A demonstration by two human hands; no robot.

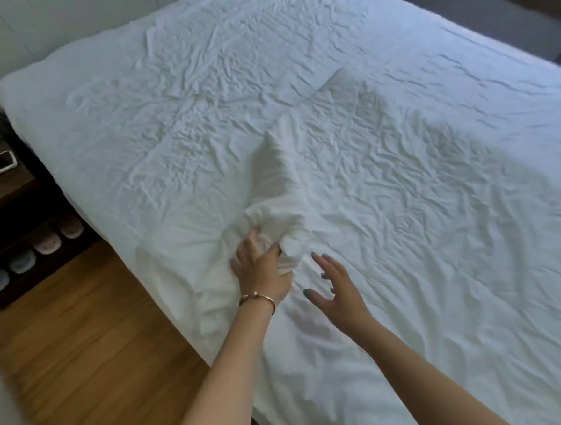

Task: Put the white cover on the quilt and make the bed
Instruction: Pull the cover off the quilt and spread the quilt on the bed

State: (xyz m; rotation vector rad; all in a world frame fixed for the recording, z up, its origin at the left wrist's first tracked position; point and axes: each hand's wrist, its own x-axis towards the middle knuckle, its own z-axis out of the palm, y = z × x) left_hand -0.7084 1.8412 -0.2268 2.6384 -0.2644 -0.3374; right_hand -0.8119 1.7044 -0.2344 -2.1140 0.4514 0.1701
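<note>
A wrinkled white cover [350,134] lies spread over the whole bed and hides the quilt. Near the bed's left edge my left hand [259,267], with a thin bracelet on the wrist, grips a bunched ridge of the white cover [280,185] that rises from the flat cloth. My right hand [336,291] hovers just to the right of that bunch, fingers spread, holding nothing. A faint straight seam or fold line crosses the cover towards the far side.
A dark wooden bedside shelf [10,211] stands at the left, with several pairs of slippers [33,256] on its low tier. Wood floor [89,351] runs along the bed's left side. A white wall [27,34] is behind the bed's far left corner.
</note>
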